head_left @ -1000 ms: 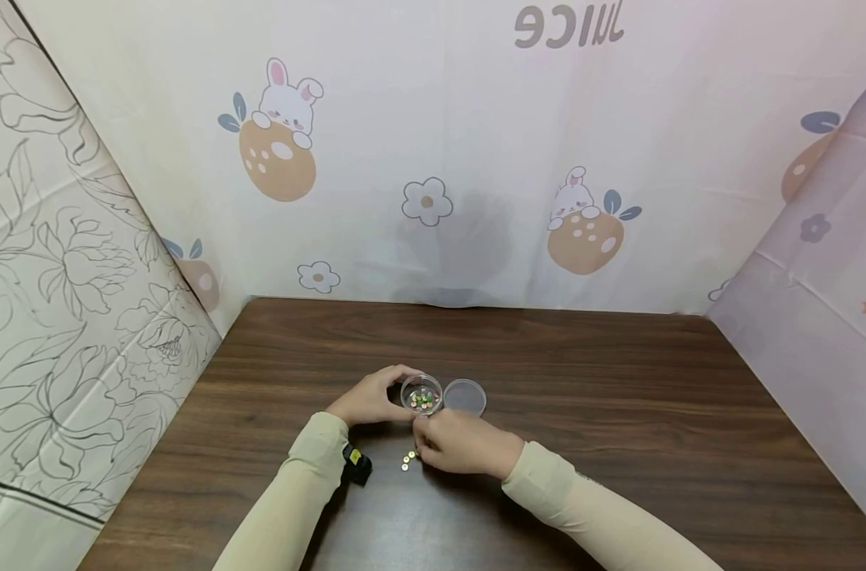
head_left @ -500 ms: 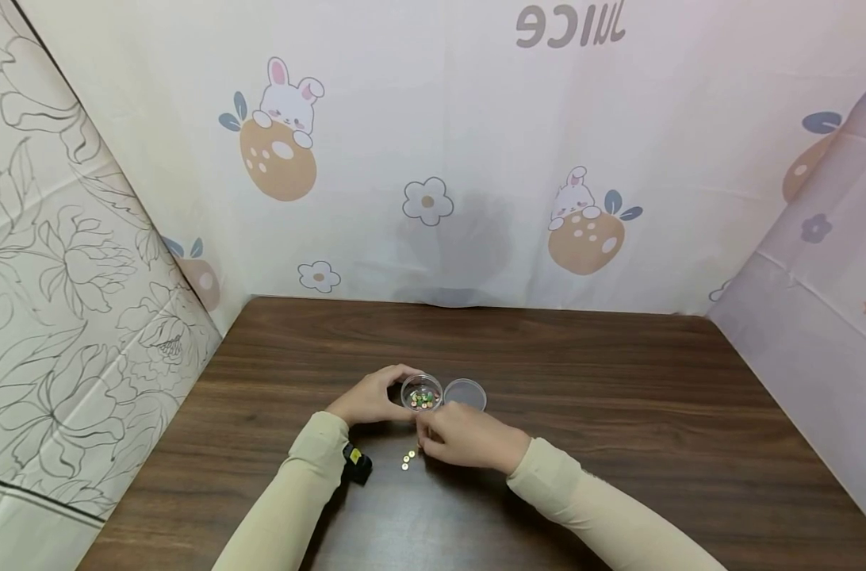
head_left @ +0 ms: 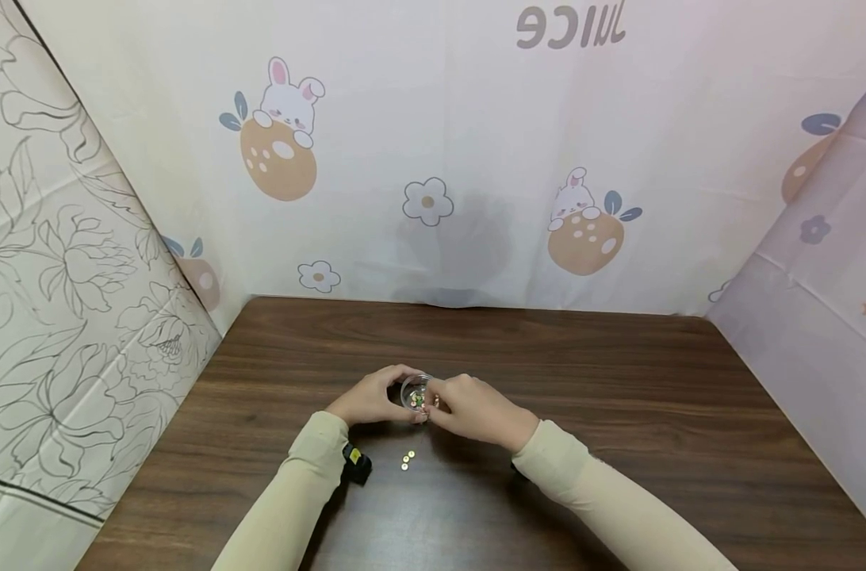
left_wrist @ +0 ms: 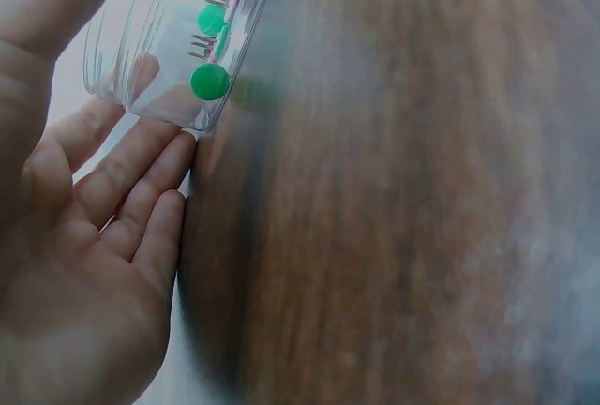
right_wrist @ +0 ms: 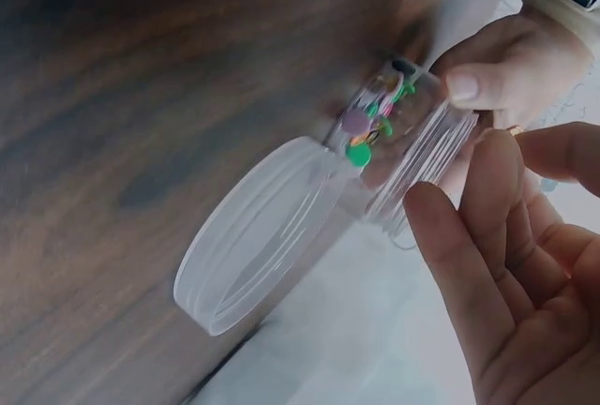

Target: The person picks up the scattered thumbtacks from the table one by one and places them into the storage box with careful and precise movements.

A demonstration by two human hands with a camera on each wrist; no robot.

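Observation:
A clear round plastic jar (head_left: 408, 392) stands on the table with several colourful thumbtacks (left_wrist: 210, 82) inside. My left hand (head_left: 372, 399) grips the jar's side, its thumb and fingers on opposite sides. Over the jar's open mouth is my right hand (head_left: 479, 412), with thumb and index fingertips pinched together. A small golden edge shows between those fingertips in the right wrist view, apparently a thumbtack (right_wrist: 515, 129), mostly hidden. Beside the jar lies its clear lid (right_wrist: 258, 236), which the right hand covers in the head view.
Several loose thumbtacks (head_left: 406, 459) lie on the dark wooden table (head_left: 583, 357) in front of the jar. A black device with a yellow label (head_left: 357, 460) is strapped at the left wrist. A printed curtain (head_left: 376, 238) hangs behind the table.
My right hand has risen from the table by the loose thumbtacks and moved forward to the jar's mouth. One thumbtack there appears picked up. The left hand and jar have stayed put.

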